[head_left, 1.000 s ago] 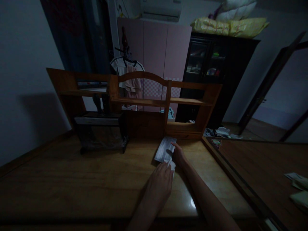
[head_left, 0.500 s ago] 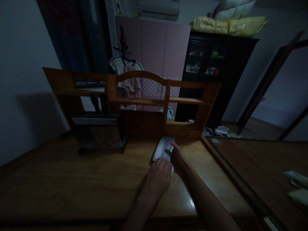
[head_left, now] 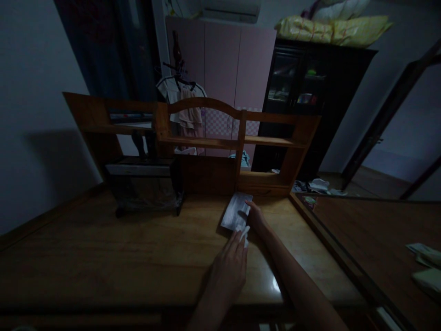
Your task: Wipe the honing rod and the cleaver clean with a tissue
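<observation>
A flat, grey, streaky rectangular panel (head_left: 236, 212) is tilted just above or against the wooden desktop; I cannot make out what kind of object it is. My right hand (head_left: 258, 220) grips its right edge, thumb on the front face. Below the panel's lower edge, my left hand (head_left: 230, 259) is closed on a crumpled white tissue or cloth (head_left: 245, 231), which pokes out past the fingertips. Poor light blurs the finer details of both things.
A wooden desk (head_left: 144, 257) carries a shelf hutch (head_left: 206, 144) along its back. At the left stands a black appliance with a silver band (head_left: 139, 171). To the right, a lower brown surface (head_left: 365, 230) holds pale folded cloth (head_left: 427, 278).
My left hand has drawn down slightly, off the panel's lower part, and its fingers have straightened, so more of the white tissue or cloth shows. My right hand keeps its grip.
</observation>
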`<state>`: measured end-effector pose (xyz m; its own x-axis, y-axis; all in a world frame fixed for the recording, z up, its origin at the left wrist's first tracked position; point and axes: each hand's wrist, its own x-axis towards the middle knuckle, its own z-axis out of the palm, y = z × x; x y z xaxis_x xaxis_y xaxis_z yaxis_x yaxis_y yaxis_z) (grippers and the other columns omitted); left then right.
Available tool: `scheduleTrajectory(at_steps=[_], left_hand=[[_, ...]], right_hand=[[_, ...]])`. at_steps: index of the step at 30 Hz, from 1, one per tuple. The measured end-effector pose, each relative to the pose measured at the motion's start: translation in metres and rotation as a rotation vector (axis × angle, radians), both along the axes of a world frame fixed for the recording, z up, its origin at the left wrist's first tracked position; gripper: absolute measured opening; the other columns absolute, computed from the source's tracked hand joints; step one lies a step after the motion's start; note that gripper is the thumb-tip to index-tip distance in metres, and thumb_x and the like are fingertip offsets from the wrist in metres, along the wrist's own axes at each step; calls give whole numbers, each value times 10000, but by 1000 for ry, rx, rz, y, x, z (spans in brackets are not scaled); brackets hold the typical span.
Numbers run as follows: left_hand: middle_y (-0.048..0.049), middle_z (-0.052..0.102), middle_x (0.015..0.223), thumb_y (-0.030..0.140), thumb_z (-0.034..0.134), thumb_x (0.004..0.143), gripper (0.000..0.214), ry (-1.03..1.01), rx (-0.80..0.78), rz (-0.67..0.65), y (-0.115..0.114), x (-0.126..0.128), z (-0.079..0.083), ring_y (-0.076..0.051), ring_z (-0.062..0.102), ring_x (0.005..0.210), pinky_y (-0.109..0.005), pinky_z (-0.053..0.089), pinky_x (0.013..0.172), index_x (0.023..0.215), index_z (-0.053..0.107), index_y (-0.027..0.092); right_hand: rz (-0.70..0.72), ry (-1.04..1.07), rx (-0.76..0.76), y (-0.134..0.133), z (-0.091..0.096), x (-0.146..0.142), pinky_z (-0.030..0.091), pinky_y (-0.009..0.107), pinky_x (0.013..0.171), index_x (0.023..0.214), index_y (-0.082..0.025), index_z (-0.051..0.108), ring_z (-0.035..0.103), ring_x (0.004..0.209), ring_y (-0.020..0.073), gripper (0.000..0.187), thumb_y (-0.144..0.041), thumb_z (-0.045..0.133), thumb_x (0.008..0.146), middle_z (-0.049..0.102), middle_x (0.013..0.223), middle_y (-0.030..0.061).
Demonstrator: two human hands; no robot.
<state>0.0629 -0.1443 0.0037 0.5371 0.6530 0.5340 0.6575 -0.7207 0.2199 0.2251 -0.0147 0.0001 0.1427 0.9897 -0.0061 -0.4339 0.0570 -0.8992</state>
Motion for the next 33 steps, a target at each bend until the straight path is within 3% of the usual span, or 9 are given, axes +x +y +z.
scheduleTrajectory(at_steps=[11,17,26,33], left_hand=[[-62,250,1524,100,286,949,496,20,-82,-20,-22,-14,-14,-194,175,1403,-394,375,1114,1442,298,146],[-42,298,1505,111,326,945,485,15,-79,-81,-32,-31,-15,-189,227,1390,-372,386,1097,1424,344,180],[-18,435,1429,135,394,926,461,53,-46,-198,-39,-59,3,-165,378,1327,-307,410,1063,1378,432,219],[-50,643,1203,82,454,822,364,1,111,-283,-40,-79,4,-185,608,1111,-296,523,930,1111,647,190]], right_hand=[[22,44,-19,0,-1,-1,483,321,648,880,-249,613,616,732,213,268,-424,658,682,665,773,11],[45,56,-19,0,-3,-2,489,343,668,851,-235,621,610,687,205,253,-432,642,694,672,758,18],[19,37,-11,4,-1,0,490,333,661,752,-234,621,609,639,194,189,-418,632,709,654,682,12],[15,-54,36,2,-2,0,500,337,640,779,-216,651,635,647,207,268,-472,582,741,681,730,44]])
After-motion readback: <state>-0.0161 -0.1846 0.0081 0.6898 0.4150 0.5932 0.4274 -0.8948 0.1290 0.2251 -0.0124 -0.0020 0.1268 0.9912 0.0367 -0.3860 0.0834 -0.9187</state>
